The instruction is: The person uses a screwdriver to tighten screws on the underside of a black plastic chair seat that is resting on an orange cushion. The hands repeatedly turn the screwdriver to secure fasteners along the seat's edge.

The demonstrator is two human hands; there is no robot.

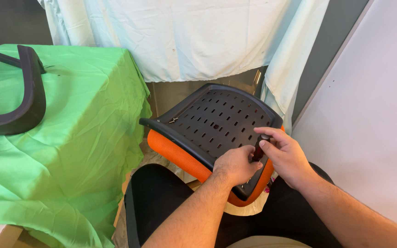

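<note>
An upturned chair seat (212,121) rests on my lap, black perforated plastic underside up and orange mesh cushion (175,154) below. My right hand (288,156) grips the dark handle of a screwdriver (259,148) standing on the seat's near right edge. My left hand (235,164) pinches at the tool's lower end, fingers closed against the plastic. A small screw (173,120) lies on the seat's left rim.
To the left, a table under green cloth (79,133) carries a curved black chair armrest (26,98). A pale curtain (184,36) hangs behind. A white wall (368,128) rises on the right. Tiled floor shows beneath the seat.
</note>
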